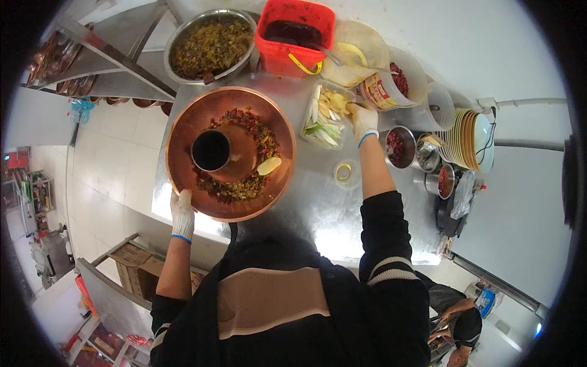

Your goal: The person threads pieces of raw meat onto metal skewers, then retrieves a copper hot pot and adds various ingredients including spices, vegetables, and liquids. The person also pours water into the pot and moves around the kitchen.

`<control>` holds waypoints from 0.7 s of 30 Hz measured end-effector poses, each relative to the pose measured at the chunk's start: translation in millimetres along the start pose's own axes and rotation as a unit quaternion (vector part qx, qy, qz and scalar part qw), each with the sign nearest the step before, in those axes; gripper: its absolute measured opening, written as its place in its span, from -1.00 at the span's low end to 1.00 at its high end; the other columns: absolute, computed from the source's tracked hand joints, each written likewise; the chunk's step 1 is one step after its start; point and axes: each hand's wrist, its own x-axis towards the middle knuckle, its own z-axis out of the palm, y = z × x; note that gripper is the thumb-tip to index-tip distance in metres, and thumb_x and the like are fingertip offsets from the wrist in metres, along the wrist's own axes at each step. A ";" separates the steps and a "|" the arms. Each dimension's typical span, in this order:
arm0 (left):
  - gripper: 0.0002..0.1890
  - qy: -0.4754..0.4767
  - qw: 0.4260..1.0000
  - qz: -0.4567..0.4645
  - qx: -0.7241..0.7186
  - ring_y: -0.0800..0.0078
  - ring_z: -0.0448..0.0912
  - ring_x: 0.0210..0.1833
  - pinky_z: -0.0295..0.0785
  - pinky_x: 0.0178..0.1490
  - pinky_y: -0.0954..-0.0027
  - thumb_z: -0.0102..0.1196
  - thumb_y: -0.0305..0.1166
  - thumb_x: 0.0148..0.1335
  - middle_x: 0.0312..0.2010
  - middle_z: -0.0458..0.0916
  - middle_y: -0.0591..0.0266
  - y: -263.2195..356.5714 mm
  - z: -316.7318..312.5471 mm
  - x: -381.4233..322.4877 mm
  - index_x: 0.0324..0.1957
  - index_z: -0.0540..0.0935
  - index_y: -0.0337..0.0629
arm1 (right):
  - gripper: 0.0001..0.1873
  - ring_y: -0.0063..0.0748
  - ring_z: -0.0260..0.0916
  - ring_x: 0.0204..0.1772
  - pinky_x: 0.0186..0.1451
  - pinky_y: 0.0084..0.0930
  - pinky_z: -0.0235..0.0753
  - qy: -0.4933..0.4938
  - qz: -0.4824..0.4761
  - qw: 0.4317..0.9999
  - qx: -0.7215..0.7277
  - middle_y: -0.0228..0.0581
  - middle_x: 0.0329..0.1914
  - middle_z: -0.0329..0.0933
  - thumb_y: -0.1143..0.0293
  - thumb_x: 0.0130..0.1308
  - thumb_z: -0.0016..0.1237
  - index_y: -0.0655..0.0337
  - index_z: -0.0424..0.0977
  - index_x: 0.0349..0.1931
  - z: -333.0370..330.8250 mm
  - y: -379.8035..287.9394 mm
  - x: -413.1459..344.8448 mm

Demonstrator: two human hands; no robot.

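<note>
A copper hot pot (279,114) with a central chimney stands on the steel table; chopped red and yellow-green bits ring the chimney, and one pale slice (269,166) lies on them. My left hand (182,213), in a white knit glove, grips the pot's near-left rim, its thumb on top. My right hand (363,120), gloved likewise, reaches to the right edge of a clear plastic tub (323,143). That tub holds yellowish slices (334,102) and cut scallions (322,133). The fingertips touch the slices; whether they pinch one is hidden.
Behind stand a steel bowl of chopped greens (213,46), a red bucket (293,59) of dark sauce and plastic tubs (410,96). On the right are steel cups (401,147) and stacked plates (467,140). A small clear cup (346,174) sits nearer. Another person (451,316) is at lower right.
</note>
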 end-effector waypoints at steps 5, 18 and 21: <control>-0.53 0.011 0.996 -0.053 0.068 0.48 0.54 -0.31 0.47 -0.33 0.37 0.07 -0.29 0.42 -0.11 0.66 0.24 -4.5 -8.2 4.1 0.29 0.53 -0.31 | -0.70 -0.44 0.62 -0.17 -0.08 -0.44 0.59 -0.009 -0.147 0.989 0.006 -0.15 -0.16 0.75 0.43 0.30 0.21 0.42 0.68 -0.01 8.7 -39.9 -47.3; -0.46 -0.001 0.994 -0.084 0.075 0.38 0.61 -0.04 0.57 -0.04 0.35 0.04 -0.32 0.41 0.09 0.66 0.15 -2.0 -7.5 4.7 0.38 0.48 -0.35 | -0.74 0.03 0.67 0.07 0.17 -0.11 0.64 -0.145 -0.330 0.902 -0.237 0.01 0.00 0.70 0.33 0.42 0.07 0.17 0.68 0.02 33.7 -67.0 -200.2; -0.47 -0.005 0.999 -0.030 0.043 0.44 0.59 -0.14 0.53 -0.16 0.39 0.03 -0.31 0.41 0.04 0.67 0.17 -6.6 -8.9 6.0 0.36 0.49 -0.36 | -0.73 0.04 0.67 0.07 0.19 -0.06 0.63 -0.122 -0.284 0.834 -0.457 -0.02 -0.03 0.70 0.26 0.41 0.08 0.08 0.69 0.03 20.0 -40.9 -140.0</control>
